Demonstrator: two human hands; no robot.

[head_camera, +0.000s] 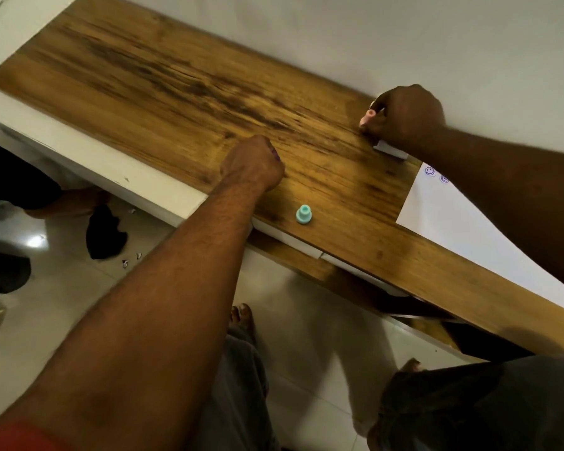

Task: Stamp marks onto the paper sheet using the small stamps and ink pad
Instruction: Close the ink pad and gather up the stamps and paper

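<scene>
1. The right hand (pixel 407 120) is pinching a pink stamp (pixel 367 116) over the white ink pad (pixel 388 149).
2. The left hand (pixel 253 164) is resting on the wooden table (pixel 150 83), fingers curled in a fist, nothing showing inside.
3. A green stamp (pixel 303 215) is standing near the table's edge.
4. The paper sheet (pixel 469 236) is lying on the right, showing smiley marks (pixel 429 171).

One wide-angle view, worn on the head, looks forward and steeply down; the wooden surface (pixel 176 102) lies close below, slanting from upper left to lower right; the left grip (pixel 253 164) falls near mid-frame, the right grip (pixel 407 117) toward the upper right; tiled floor (pixel 62 288) fills the lower left.
</scene>
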